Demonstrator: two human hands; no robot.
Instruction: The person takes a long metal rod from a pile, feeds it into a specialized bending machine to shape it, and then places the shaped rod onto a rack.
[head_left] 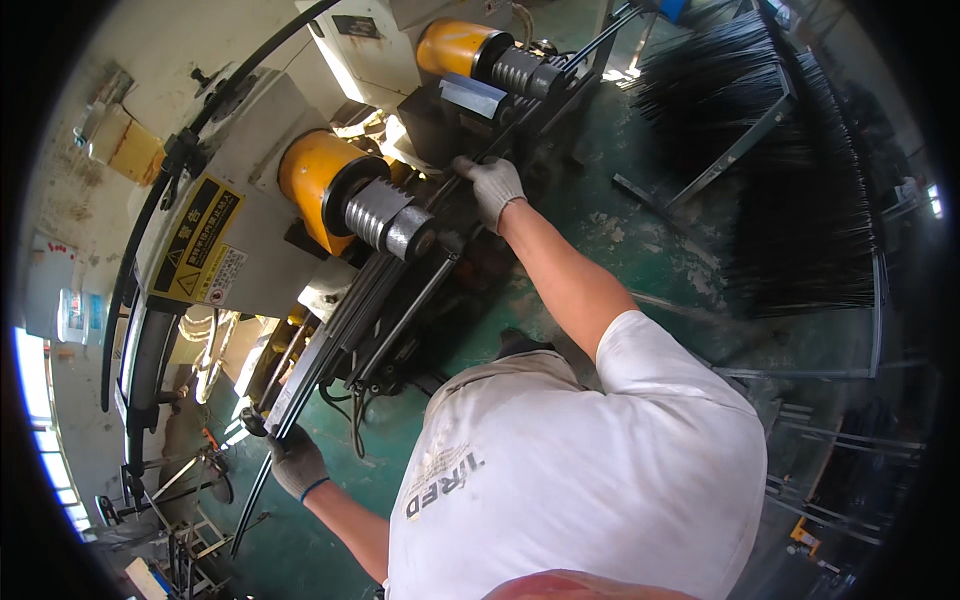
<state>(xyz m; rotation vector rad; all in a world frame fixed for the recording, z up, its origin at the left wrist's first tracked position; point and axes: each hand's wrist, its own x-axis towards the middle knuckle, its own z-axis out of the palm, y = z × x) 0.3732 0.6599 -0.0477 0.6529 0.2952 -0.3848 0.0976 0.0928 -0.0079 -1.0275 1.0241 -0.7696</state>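
Note:
Long, thin dark metal strips run diagonally along the front of a machine, from lower left toward the upper right. My left hand, in a grey-white work glove, is closed round the strips near their lower left end, beside a dark round knob. Farther up, my right hand, gloved too, closes on the strips between the two spindle heads; its fingertips are partly hidden. Between my hands a ribbed steel roller sticks out of an orange housing.
A second orange housing with a ribbed roller stands at the top. Black bristle-like bundles lie on a metal frame at right. Hoses hang below the machine over the green floor. A yellow warning label marks the machine.

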